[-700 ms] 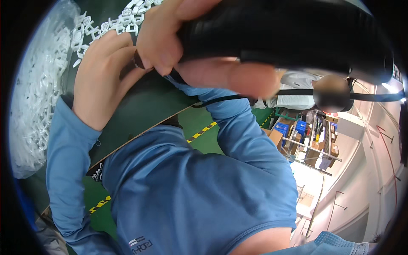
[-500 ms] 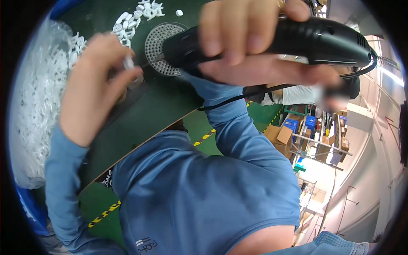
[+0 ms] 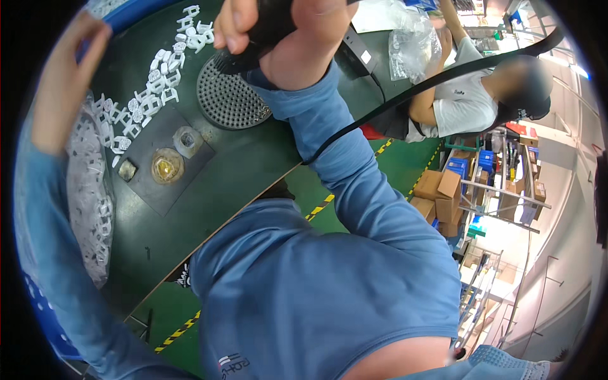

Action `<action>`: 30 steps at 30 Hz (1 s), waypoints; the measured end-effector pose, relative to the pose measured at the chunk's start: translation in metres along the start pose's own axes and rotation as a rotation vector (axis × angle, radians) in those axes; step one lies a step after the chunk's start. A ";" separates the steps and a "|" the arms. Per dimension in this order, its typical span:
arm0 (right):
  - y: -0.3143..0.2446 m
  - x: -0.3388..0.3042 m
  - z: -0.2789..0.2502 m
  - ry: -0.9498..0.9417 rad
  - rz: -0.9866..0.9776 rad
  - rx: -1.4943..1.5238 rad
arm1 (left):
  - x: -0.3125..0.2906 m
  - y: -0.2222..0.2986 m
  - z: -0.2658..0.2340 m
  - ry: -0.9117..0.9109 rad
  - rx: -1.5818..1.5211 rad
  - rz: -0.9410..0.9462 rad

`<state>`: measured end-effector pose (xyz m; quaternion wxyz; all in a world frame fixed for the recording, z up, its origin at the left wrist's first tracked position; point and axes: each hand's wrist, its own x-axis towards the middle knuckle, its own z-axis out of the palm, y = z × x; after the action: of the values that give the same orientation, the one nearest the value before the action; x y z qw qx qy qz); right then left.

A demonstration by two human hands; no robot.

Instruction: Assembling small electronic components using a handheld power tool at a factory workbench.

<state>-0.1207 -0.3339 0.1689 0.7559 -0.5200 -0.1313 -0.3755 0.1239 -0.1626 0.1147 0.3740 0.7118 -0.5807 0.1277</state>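
My right hand (image 3: pixel 304 47) is wrapped round a black corded hand tool (image 3: pixel 269 31), held above the table at the top of the view; part of the tool is cut off there. Under its nose lies a round grey metal plate (image 3: pixel 231 95) with a dotted surface. My left hand (image 3: pixel 66 79), slightly blurred, is raised at the far left, thumb and fingers apart with nothing seen between them. It is near the rim of a blue bin (image 3: pixel 130 14). Small white plastic parts (image 3: pixel 152 88) lie in a loose band across the table between my hands.
A dark mat (image 3: pixel 166 190) carries a roundish piece with a yellow centre (image 3: pixel 166 166), a translucent piece (image 3: pixel 188 140) and a small block (image 3: pixel 127 170). A clear bag of white parts (image 3: pixel 92 202) lies left. The tool's black cord (image 3: pixel 392 104) crosses my sleeve. Another person (image 3: pixel 465 101) sits right.
My left hand has moved from above the mat to the bin at far left; the small white item at its fingertips is no longer seen there. My right hand and the tool have shifted up and left.
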 end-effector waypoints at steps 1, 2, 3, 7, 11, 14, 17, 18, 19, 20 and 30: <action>-0.009 -0.003 0.002 0.016 -0.003 -0.050 | -0.009 0.035 0.002 -0.169 -0.079 -0.116; -0.010 -0.002 0.012 -0.002 0.007 0.018 | -0.027 0.054 -0.008 -0.139 0.046 0.053; -0.007 -0.003 0.015 0.001 0.006 0.027 | -0.040 0.075 -0.011 -0.125 0.062 0.083; 0.003 -0.010 0.014 0.048 0.103 -0.081 | -0.063 0.076 0.005 -0.286 0.073 -0.083; 0.001 -0.016 0.015 -0.032 0.234 -0.140 | -0.071 0.085 0.014 -0.253 0.070 -0.089; 0.016 -0.030 0.021 0.264 -0.213 -0.243 | -0.081 0.092 0.010 -0.079 -0.087 -0.159; 0.005 -0.073 -0.010 -0.110 -0.272 -0.767 | -0.088 0.134 -0.004 -0.137 -0.652 -0.650; -0.003 -0.071 -0.004 -0.455 -0.216 -0.955 | -0.090 0.148 -0.002 -0.119 -0.784 -0.665; 0.008 -0.080 0.000 -0.545 -0.196 -0.955 | -0.093 0.160 0.003 -0.103 -0.917 -0.677; 0.022 -0.091 -0.003 -0.532 -0.261 -0.942 | -0.095 0.169 0.003 -0.115 -0.951 -0.671; 0.032 -0.082 -0.017 -0.627 -0.170 -1.128 | -0.077 0.120 0.007 -0.135 -0.311 -0.374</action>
<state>-0.1572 -0.3075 0.0910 0.2603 -0.9098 -0.1688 -0.2757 -0.0113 -0.1162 0.1089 0.4565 0.7477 -0.4751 -0.0825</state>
